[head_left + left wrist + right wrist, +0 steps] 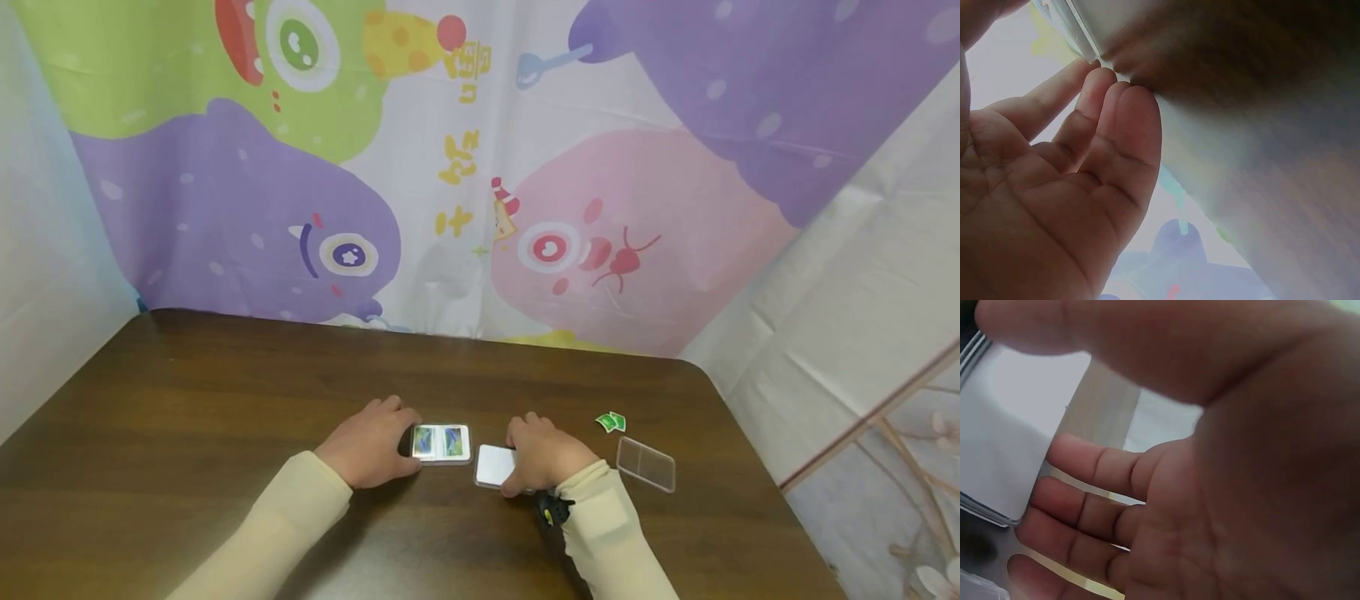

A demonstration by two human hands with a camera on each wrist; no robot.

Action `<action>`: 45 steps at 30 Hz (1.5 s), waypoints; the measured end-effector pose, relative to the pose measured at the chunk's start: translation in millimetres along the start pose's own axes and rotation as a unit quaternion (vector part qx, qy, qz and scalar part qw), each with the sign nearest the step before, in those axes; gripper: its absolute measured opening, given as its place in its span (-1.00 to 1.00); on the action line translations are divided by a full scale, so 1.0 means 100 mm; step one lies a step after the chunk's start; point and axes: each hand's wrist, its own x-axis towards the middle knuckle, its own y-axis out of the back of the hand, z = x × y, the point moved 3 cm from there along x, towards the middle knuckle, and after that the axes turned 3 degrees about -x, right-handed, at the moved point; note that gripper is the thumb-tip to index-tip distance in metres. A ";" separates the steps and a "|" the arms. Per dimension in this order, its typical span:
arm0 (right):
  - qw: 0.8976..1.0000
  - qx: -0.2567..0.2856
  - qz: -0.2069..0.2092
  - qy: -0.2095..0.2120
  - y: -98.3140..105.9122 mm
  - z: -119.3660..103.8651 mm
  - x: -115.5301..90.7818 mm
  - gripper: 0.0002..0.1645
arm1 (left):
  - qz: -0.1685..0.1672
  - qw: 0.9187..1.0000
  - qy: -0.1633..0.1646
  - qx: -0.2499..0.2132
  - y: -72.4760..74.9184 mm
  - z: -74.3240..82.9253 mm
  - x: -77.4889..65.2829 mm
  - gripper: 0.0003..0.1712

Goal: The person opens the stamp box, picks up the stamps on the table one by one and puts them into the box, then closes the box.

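In the head view my left hand [371, 446] holds the left end of a small card case [441, 444], thumb at the near corner and index finger at the far one. Two blue-and-green pictures show on the case's top. The left wrist view has the fingertips [1138, 119] right at the edge of the case [1079, 31]. My right hand [546, 454] grips a stack of blank white cards [495, 465] that lies just right of the picture case. Thumb and fingers span the stack's sides in the right wrist view, where the white top card [1019, 425] is plain.
A clear plastic lid [647, 465] lies right of my right hand on the brown wooden table [247, 375]. Two small green cards [611, 422] overlap beyond it. A cartoon-printed curtain [442, 283] hangs along the table's far edge.
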 end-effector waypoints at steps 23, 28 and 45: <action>0.999 -0.006 0.040 0.024 -0.02 0.00 0.05 -0.48 | 0.013 1.000 0.023 -0.004 0.02 -0.16 0.04 -0.38; 0.999 -0.002 0.044 0.030 -0.02 0.00 0.06 -0.48 | 0.031 0.999 0.042 -0.014 0.07 -0.30 0.03 -0.37; 0.997 0.000 0.051 0.052 -0.03 -0.02 0.10 -0.44 | 0.087 0.996 -0.015 -0.008 0.21 -0.05 0.03 -0.31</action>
